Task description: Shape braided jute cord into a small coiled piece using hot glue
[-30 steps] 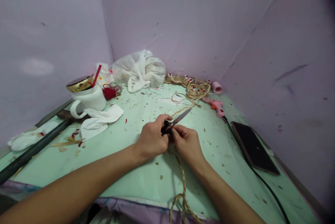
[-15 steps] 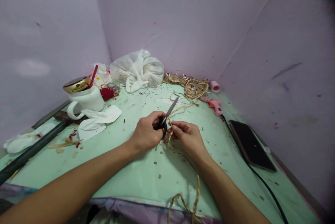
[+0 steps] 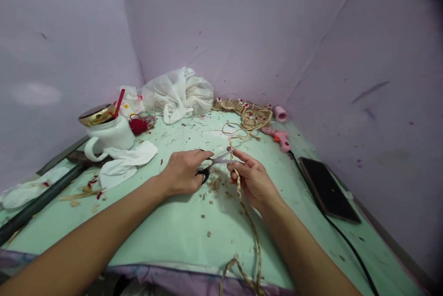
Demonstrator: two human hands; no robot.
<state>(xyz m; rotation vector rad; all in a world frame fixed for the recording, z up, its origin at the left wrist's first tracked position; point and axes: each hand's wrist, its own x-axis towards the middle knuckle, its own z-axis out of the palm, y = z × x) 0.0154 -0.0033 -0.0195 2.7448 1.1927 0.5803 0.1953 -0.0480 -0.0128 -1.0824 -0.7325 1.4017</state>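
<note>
My left hand (image 3: 183,171) is closed around the black handles of a pair of scissors (image 3: 218,160). Their blades are spread and point right, meeting the braided straw cord (image 3: 239,188). With its fingers closed, my right hand (image 3: 254,178) grips that cord beside the blades. From there the cord runs down over the table's front edge, and its other part leads back toward a bundle of braided pieces (image 3: 254,118) with red and white beads. Small cut bits (image 3: 215,180) lie scattered below the scissors.
A pink glue gun (image 3: 278,138) and a phone (image 3: 328,190) lie on the right, with a black cable beside them. On the left are a white mug (image 3: 112,136), a cloth (image 3: 128,162) and a hammer (image 3: 41,203). A plastic bag (image 3: 178,95) sits at the back.
The scissors have turned from pointing up and away to pointing right, and their blades have opened across the cord. My left hand has shifted slightly left; the right still holds the cord.
</note>
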